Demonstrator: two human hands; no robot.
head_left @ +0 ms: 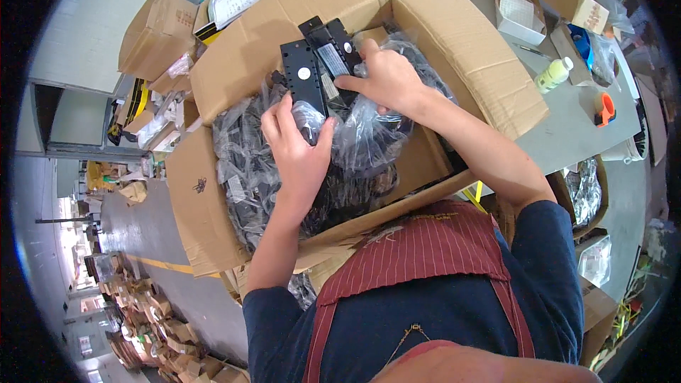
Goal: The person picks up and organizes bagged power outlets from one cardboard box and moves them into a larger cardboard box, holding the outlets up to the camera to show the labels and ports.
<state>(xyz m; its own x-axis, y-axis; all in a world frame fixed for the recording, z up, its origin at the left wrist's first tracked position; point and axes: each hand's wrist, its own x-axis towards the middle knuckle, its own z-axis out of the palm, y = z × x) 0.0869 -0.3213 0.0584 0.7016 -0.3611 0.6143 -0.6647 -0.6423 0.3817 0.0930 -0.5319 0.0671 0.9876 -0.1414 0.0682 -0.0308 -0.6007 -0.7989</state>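
While half-open left hand (299,145) cups clear crinkled plastic (308,115), right hand (391,79) pinches flat black rectangular unit (335,50) near brown cardboard box (472,67)'s far edge; likely stiff, grip sides.

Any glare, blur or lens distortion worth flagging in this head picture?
Head view: dark, curved corners from the fisheye; bright openings at far left washed out; small glints on the clear plastic bag; left hand, right hand and black parts reasonably sharp.
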